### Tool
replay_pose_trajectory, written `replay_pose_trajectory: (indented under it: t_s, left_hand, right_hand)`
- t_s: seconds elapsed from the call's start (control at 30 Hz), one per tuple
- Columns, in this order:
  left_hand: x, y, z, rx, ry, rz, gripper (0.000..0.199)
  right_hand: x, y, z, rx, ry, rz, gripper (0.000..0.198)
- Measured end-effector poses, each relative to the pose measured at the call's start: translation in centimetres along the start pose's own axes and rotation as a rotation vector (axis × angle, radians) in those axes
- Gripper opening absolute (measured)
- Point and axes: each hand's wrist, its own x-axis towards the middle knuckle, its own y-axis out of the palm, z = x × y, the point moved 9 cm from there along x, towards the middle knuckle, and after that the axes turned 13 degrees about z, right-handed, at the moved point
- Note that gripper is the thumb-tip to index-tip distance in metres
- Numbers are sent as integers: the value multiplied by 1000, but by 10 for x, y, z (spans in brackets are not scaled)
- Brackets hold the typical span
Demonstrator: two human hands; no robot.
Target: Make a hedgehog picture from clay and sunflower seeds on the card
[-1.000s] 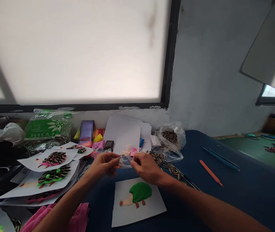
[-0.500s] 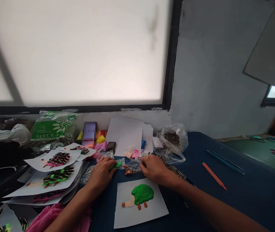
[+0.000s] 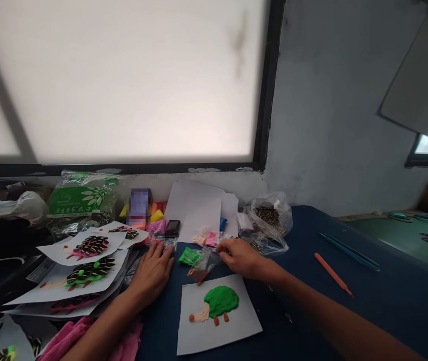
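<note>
My left hand (image 3: pixel 153 268) rests flat on the blue tabletop with its fingers spread, left of a green clay packet (image 3: pixel 189 256). Between the thumb and fingers of my right hand (image 3: pixel 241 255) is the edge of a small clear plastic bag (image 3: pixel 207 261) with brown clay at its lower end. Below both hands lies a white sheet (image 3: pixel 195 341) bearing a clay hedgehog (image 3: pixel 221 300) with a green body, pale head, brown nose and brown feet. Striped sunflower seeds beside my right hand are partly hidden by it.
Finished seed hedgehogs on paper (image 3: pixel 89 273) are piled at the left, above a pink cloth (image 3: pixel 71 338). At the back stand blank sheets (image 3: pixel 195 213) and a bag of seeds (image 3: pixel 268 215). An orange pen-like tool (image 3: pixel 333 275) and blue tweezers (image 3: pixel 349 251) lie at right.
My left hand has come off the green packet and moved left, its fingers spreading. The packet now shows whole. The bag of brown clay has swung lower, still in my right hand.
</note>
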Motion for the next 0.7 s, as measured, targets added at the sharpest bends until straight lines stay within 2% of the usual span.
replay_pose_trajectory:
  t_s: [0.1,0.2,0.37,0.47,0.53,0.7]
  left_hand:
    - [-1,0,-3,0,46,13,42]
    - [-5,-7,-12,-31,125,-27,38]
    - [-5,-15,-13,-275,225,-122,36]
    - [-2,-16,-5,-361,214,-186,41]
    - [0,-12,-3,-323,194,-191,45]
    - [3,11,-10,-91,197,-51,54]
  right_hand:
    - [2,-12,-16,2,61,-76,35]
    - [2,-21,-37,-18,135,-108,35]
    - [3,-26,-52,-19,144,-117,39]
    - [8,-19,-49,-8,100,-104,41]
    - [11,-11,-44,1,66,-101,42]
    - [11,9,-14,22,-96,-81,37]
